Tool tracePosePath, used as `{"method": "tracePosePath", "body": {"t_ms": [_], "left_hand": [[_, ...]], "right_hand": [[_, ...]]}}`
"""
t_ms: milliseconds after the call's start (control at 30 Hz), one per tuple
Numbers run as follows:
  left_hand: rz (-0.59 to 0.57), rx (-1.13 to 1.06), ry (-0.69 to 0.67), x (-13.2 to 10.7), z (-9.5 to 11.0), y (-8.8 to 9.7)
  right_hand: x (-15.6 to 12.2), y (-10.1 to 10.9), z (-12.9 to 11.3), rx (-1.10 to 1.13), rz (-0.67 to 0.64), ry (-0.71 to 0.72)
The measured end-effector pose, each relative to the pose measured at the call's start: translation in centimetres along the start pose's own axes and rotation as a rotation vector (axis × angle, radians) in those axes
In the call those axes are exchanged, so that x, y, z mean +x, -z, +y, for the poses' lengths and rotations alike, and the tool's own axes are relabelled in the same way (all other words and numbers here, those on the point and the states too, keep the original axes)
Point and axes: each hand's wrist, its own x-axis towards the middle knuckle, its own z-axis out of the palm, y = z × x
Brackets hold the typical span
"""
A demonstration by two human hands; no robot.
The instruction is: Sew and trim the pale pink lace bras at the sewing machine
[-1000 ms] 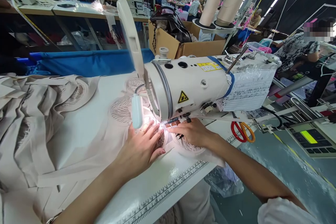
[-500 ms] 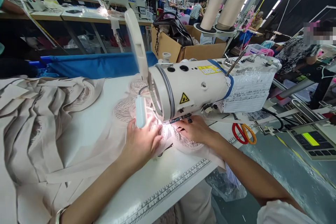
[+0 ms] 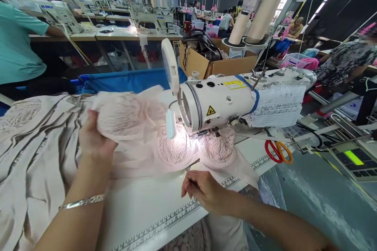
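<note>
My left hand (image 3: 96,137) is closed on the edge of a pale pink lace bra piece (image 3: 123,113), slightly blurred, raised at the left of the sewing machine (image 3: 219,100). Sheer fabric runs from it to two lace cups (image 3: 176,147) lying under the lit machine head. My right hand (image 3: 203,190) hovers near the table's front edge with its fingers curled together; whether anything is pinched in them is hidden. Just beyond those fingers, a small dark metal tool, apparently thread snips (image 3: 191,164), lies against the fabric's lower edge.
Layered pale fabric pieces (image 3: 38,157) cover the table's left side. Scissors with red and orange handles (image 3: 278,151) hang at the right edge. A ruler strip (image 3: 165,225) runs along the front. Behind stand a cardboard box (image 3: 229,66) and thread cones (image 3: 239,27); a person in turquoise (image 3: 20,47) sits left.
My left hand has moved from beside the needle to the left, lifting a lace bra piece. My right hand has left the fabric and come down toward the front edge. The view has shifted.
</note>
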Motion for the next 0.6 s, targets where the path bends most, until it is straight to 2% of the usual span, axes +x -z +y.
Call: {"method": "tracePosePath", "body": {"t_ms": [100, 200, 300, 433, 600], "left_hand": [[-0.013, 0.02, -0.103, -1.5, 2.2, 1.1], [0.024, 0.031, -0.152, -1.8, 2.9, 1.6], [0.023, 0.049, -0.148, -1.7, 2.8, 1.7], [-0.043, 0.025, -0.149, -2.0, 2.7, 2.0], [0.012, 0.05, -0.127, -2.5, 2.9, 2.2]], "right_hand": [[3.3, -2.1, 0.1, 0.562, -0.112, -0.249], [7.7, -3.1, -0.7, 0.951, -0.214, -0.424], [11.6, -3.7, -2.0, 1.273, -0.113, -0.418], [14.7, -4.2, -3.0, 1.45, 0.032, -0.31], [16.3, -4.3, -3.5, 1.393, 0.135, -0.236]]}}
